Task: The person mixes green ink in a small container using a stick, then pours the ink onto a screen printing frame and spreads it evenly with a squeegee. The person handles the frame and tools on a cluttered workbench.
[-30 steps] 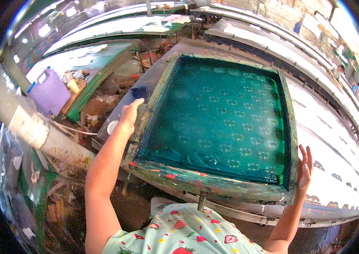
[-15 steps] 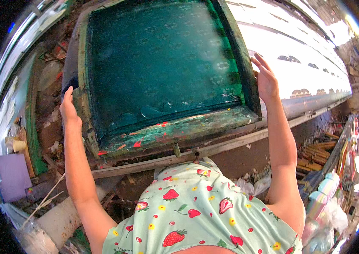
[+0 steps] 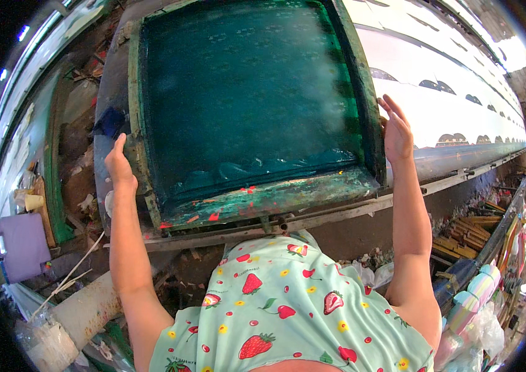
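A wooden screen-printing frame (image 3: 275, 197) lies in front of me, its rails stained with green and red paint. Dark teal ink covers its mesh (image 3: 250, 93), with a faint flower pattern, and thicker wet ink pools along the near side. My left hand (image 3: 120, 163) is beside the left rail, fingers stretched forward. Along the right rail is my right hand (image 3: 397, 135), its fingers extended and slightly apart. Both palms face the frame; whether they press on it I cannot tell. Neither hand has its fingers wrapped round anything visible.
Under the frame runs a long table with white printed sheeting (image 3: 461, 111) stretching off to the right. A metal rail (image 3: 331, 214) follows its near edge. Wooden sticks (image 3: 464, 235) and plastic bags (image 3: 483, 322) are piled at right. At left are a purple panel (image 3: 22, 247) and a rusty pipe (image 3: 86, 310).
The whole view has shifted, so the frame, table and both hands appear slightly farther right and lower. The hands keep nearly the same places beside the frame.
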`<state>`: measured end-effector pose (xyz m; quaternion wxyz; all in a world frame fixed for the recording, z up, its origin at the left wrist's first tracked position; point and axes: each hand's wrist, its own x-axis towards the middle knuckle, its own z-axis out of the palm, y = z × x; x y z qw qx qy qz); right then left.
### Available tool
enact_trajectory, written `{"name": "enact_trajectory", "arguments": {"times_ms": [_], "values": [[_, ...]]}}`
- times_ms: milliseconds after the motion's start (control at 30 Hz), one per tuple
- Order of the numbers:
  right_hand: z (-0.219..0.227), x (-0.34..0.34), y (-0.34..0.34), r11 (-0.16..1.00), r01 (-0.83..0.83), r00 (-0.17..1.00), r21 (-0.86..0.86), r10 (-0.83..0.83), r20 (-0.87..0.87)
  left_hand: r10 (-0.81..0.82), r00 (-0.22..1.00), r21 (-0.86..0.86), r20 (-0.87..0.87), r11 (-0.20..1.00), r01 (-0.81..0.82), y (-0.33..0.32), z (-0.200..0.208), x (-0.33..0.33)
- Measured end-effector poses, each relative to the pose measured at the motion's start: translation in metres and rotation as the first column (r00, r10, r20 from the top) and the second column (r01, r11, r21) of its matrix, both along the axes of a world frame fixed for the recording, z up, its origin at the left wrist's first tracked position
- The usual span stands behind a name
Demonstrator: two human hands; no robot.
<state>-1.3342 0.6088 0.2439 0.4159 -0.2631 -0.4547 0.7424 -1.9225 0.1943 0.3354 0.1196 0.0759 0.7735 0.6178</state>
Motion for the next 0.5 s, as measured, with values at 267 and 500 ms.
{"name": "enact_trajectory", "arguments": {"times_ms": [267,500], "values": [[-0.001,0.005,-0.003,1.0,0.025,0.999,0.006,-0.025,0.022,-0.04,0.999,0.012,-0.034,0.999,0.04,0.009,0.014,0.023],[-0.039,0.012,0.023,0.999,0.027,0.999,0.025,-0.026,-0.033,-0.062,0.968,-0.107,-0.244,0.994,0.036,0.018,0.008,0.014]]}}
